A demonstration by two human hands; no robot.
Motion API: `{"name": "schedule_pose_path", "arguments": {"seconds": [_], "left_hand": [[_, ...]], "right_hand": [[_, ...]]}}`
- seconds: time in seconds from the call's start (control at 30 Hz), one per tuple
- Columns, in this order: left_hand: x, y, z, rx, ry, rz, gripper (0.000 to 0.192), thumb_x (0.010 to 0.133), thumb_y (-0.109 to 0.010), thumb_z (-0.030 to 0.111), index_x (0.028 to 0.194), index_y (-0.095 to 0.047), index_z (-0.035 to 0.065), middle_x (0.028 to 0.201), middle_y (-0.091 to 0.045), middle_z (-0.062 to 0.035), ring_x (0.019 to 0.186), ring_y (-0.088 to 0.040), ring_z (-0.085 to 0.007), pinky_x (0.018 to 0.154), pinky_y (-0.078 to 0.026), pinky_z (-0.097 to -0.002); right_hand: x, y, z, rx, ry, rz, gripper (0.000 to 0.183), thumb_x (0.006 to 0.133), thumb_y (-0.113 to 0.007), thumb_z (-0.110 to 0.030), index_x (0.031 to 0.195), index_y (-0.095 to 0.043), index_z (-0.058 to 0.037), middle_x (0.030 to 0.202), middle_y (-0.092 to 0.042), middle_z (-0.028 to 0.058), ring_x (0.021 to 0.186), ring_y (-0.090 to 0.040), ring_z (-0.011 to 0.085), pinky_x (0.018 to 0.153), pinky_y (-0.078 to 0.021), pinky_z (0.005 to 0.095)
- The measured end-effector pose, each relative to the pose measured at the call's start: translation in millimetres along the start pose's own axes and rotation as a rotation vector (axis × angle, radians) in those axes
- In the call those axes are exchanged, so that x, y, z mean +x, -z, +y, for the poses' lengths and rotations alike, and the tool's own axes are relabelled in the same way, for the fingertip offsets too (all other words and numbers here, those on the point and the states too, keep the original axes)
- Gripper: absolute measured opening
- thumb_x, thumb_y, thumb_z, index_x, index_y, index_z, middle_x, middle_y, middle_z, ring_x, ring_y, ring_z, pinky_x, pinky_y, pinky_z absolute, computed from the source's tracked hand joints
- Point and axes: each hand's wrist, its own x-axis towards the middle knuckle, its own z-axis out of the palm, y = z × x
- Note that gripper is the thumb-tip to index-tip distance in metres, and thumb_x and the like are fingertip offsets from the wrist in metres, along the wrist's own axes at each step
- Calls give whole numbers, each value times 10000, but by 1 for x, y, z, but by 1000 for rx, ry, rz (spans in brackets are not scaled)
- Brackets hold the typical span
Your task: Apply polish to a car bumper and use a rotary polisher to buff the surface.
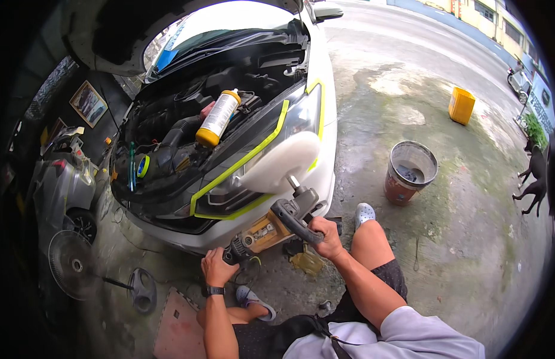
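Observation:
A rotary polisher [268,231] spans both hands. My left hand [218,268], with a watch at its wrist, grips the rear end of its body. The fingers of my right hand [326,238] wrap round the black loop handle near the head. The white polishing pad [282,164] lies against or very near the car's headlight [300,114] and covers part of it; its face is hidden. Yellow-green masking tape [241,166] outlines the headlight. A white bottle with a yellow base [219,117] lies over the open engine bay, beside a roll of tape [143,166].
The raised hood [111,40] hangs over the engine bay. A bucket [411,172] with dark liquid and a yellow container [461,106] stand on the right. A pedestal fan [75,264] is at left. A black dog [535,177] is at far right. A cable runs below the polisher.

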Motion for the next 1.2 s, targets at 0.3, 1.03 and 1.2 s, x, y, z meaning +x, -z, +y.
{"name": "schedule_pose_path", "arguments": {"seconds": [0.3, 1.03, 1.2], "left_hand": [[-73, 9, -90, 131, 117, 19, 459, 522, -875, 187, 888, -639, 41, 922, -695, -166, 947, -636, -406, 842, -530, -518], [7, 9, 33, 164, 17, 78, 387, 548, -851, 228, 863, -674, 89, 885, -684, -70, 942, -645, -321, 789, -497, -475], [-7, -10, 2, 98, 32, 14, 401, 544, -871, 218, 868, -677, 83, 900, -695, -94, 957, -646, -347, 826, -520, -486]], "right_hand": [[-25, -75, -27, 259, 70, -325, 190, 860, -747, -135, 888, -584, -40, 856, -571, 140, 852, -577, 375, 758, -461, 465], [-14, 16, 5, 100, -201, 59, 329, 835, -699, -12, 1121, -537, -28, 858, -608, 59, 789, -602, 173, 759, -494, 296], [-36, -11, 27, 86, -91, -76, 413, 781, -759, -36, 1146, -566, -32, 912, -559, 81, 757, -572, 211, 720, -501, 334]]}}
